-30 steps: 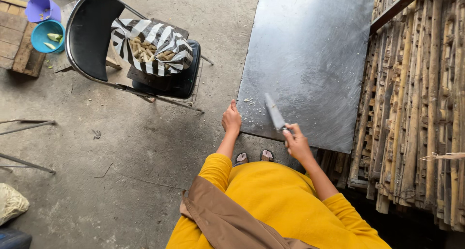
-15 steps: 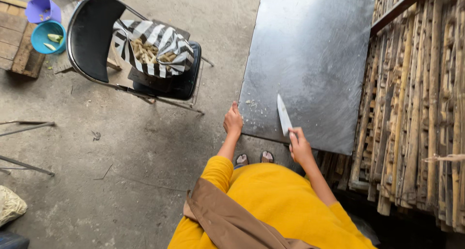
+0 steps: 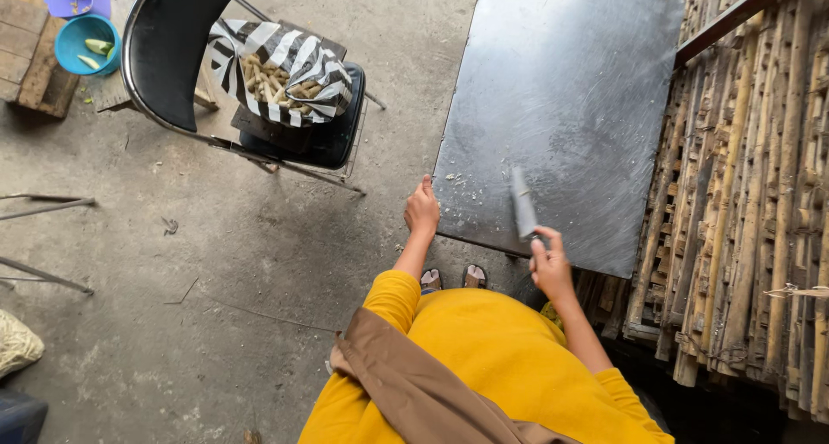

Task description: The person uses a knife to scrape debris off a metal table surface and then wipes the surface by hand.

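steel desk (image 3: 596,81) bore pale scraps (image 3: 471,193) by the left hand (image 3: 422,209) resting loose on its edge; the right hand (image 3: 550,267), grip closed on the knife (image 3: 522,204), did best keeping the blade flat and low while scraping.

top: yellow, long sleeves | wrap: brown | feet: sandals

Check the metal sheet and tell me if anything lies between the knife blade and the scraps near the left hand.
Nothing visible does. The right hand holds the knife over the metal sheet, and the stretch of sheet from the blade to the pale scraps by the left hand shows only bare metal. The blade is blurred.
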